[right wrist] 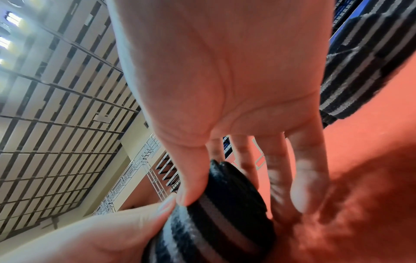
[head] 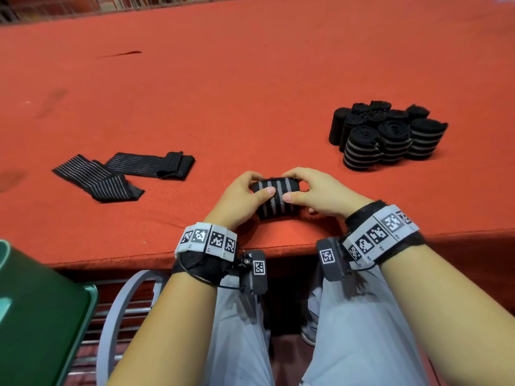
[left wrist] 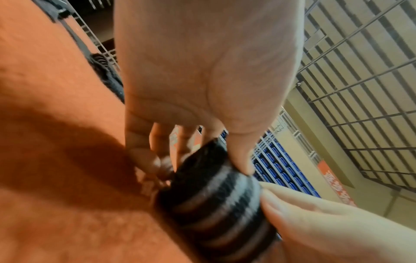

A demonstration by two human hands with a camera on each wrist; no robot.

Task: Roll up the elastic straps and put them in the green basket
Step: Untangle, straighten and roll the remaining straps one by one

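Observation:
A black elastic strap with grey stripes (head: 274, 197) lies rolled into a thick roll near the table's front edge. My left hand (head: 245, 196) grips its left end, thumb on top and fingers behind. My right hand (head: 315, 195) grips the right end the same way. The left wrist view shows the roll (left wrist: 216, 201) under my thumb; the right wrist view shows the roll (right wrist: 223, 210) pinched by my thumb. Two unrolled straps (head: 122, 174) lie flat to the left. The green basket (head: 41, 316) sits below the table at lower left.
Several finished rolls (head: 387, 135) stand in a cluster at the right of the red table (head: 250, 79). A grey metal chair frame (head: 125, 310) is beside the basket. My knees in grey trousers are under the table edge.

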